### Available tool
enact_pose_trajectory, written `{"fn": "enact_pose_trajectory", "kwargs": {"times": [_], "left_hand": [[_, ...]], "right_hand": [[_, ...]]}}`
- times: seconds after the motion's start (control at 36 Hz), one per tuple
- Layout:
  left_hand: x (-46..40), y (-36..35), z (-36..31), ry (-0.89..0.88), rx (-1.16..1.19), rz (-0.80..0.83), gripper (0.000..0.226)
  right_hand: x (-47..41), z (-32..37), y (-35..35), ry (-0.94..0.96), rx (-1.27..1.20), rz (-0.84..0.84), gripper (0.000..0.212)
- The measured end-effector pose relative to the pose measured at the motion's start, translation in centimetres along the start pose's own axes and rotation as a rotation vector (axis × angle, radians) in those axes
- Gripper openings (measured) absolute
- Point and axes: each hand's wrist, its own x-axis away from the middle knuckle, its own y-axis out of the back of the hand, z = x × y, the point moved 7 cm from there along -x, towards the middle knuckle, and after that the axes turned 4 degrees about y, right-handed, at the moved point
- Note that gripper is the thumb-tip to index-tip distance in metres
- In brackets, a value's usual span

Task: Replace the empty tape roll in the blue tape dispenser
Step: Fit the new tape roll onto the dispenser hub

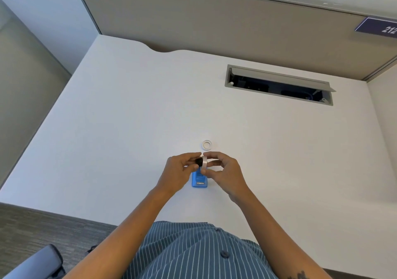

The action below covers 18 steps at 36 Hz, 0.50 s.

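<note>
The blue tape dispenser [199, 181] lies on the white desk [120, 128], partly under my hands. Just above it, my left hand [179, 171] pinches a small black spindle [199, 161]. My right hand [223, 172] grips a clear tape roll [204, 162] held on edge, touching the spindle's end. A second white ring-shaped roll [207, 145] lies flat on the desk a little beyond my hands; I cannot tell how much tape it carries.
An open cable hatch [279, 84] is set into the desk at the back right. A beige partition [214, 27] stands behind the desk. A chair armrest [38, 263] shows at the lower left, over grey carpet.
</note>
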Motion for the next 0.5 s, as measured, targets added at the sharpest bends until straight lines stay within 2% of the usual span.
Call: {"fn": "enact_pose_trajectory", "kwargs": {"times": [0.33, 0.44, 0.5], "left_hand": [[0.4, 0.2, -1.2, -0.094, -0.068, -0.048, 0.031], [0.7, 0.5, -1.3, -0.067, -0.039, -0.056, 0.038], [0.7, 0.7, -1.3, -0.057, -0.044, -0.063, 0.031]], "right_hand": [[0.0, 0.4, 0.2, 0.024, -0.03, -0.012, 0.049], [0.1, 0.3, 0.1, 0.032, -0.013, -0.003, 0.048], [0.1, 0.3, 0.1, 0.042, 0.005, 0.005, 0.048]]}}
